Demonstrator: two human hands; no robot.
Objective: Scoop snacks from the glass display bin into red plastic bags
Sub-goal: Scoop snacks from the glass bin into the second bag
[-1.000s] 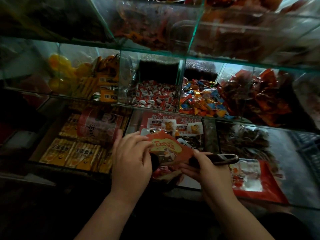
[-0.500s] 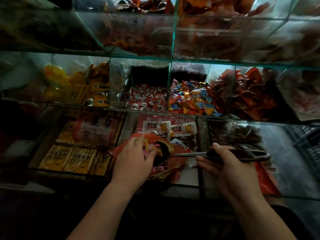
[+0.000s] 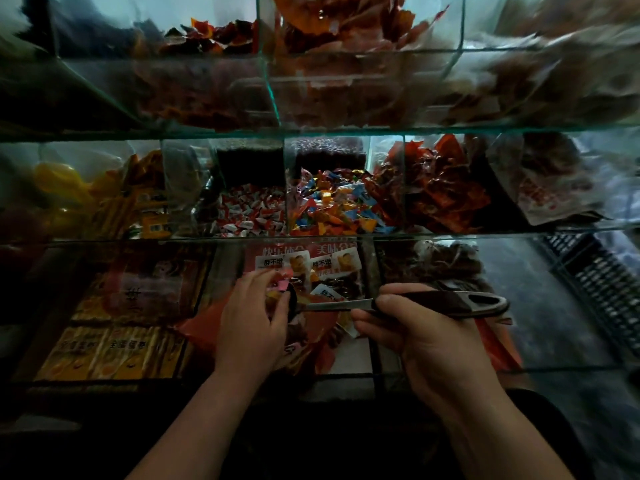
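Fingers (image 3: 388, 301) of our right hand (image 3: 429, 348) curl round the dark handle of a scoop (image 3: 450, 301), its bowl pointing left into a red plastic bag (image 3: 204, 323). Our left hand (image 3: 249, 327) pinches the bag's mouth, above the near middle glass bin (image 3: 371, 271) of packaged snacks (image 3: 332, 268).

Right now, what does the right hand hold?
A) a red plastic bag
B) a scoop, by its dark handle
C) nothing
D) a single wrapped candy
B: the right hand grips the scoop by its dark handle, and the metal shaft points left toward the red bag that the left hand holds.
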